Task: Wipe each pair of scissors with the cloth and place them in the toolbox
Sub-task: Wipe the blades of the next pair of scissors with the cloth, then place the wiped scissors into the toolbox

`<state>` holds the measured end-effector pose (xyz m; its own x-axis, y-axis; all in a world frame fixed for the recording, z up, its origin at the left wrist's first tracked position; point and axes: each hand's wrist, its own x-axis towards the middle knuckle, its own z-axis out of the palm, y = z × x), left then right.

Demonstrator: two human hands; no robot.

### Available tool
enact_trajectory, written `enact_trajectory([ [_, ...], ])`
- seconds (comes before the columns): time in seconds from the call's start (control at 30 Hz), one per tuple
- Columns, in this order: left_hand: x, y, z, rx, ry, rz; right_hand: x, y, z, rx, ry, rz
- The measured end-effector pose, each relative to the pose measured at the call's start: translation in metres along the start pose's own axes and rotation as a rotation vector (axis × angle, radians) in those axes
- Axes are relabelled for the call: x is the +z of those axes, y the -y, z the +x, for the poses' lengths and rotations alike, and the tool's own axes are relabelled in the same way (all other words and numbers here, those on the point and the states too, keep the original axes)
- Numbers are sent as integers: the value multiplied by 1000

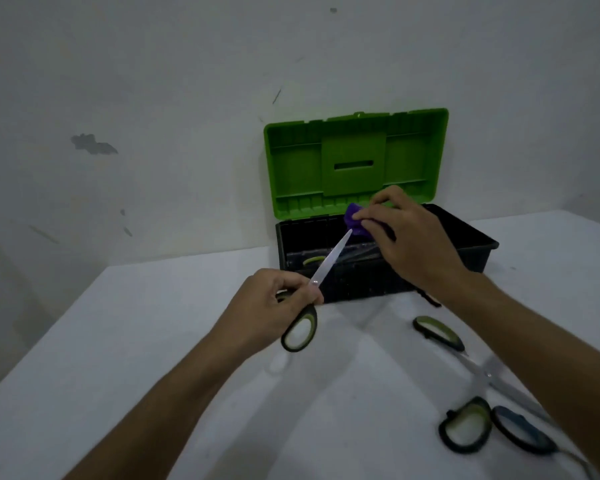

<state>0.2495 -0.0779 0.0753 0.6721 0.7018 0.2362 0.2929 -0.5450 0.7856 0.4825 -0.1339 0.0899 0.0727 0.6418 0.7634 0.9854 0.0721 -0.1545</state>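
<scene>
With lid raised at frame centre, toolbox (471,237) on counter (118,341). Left hand (271,306) curled round scissors (326,261), fingers closed. Right hand (409,237) pinching purple cloth (352,218) at blade tip. Risk: cut through thin cloth.

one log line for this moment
step: wiping | left hand: holds green-handled steel scissors | right hand: pinches purple cloth at blade tip | green-lidded black plastic toolbox: open

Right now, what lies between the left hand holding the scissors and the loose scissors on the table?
In the head view, only bare white table lies between the left hand and the nearest loose scissors.
</scene>
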Motion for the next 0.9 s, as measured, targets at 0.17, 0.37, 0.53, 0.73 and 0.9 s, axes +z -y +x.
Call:
enact_trajectory([
  [0.17, -20, -9, 86, 43, 73, 150, -26, -32, 22, 184, 34, 44],
  [0.37, 8, 5, 205, 8, 232, 225, -30, -73, 37, 273, 194, -20],
  [0.53, 56, 41, 262, -58, 342, 292, -14, -97, 37, 348, 339, 0],
  [0.73, 94, 60, 280, -83, 333, 491, -1, -109, 29, 409, 404, 76],
  [0.9, 90, 52, 271, 53, 210, 764, -3, -107, 25, 432, 345, 105],
])
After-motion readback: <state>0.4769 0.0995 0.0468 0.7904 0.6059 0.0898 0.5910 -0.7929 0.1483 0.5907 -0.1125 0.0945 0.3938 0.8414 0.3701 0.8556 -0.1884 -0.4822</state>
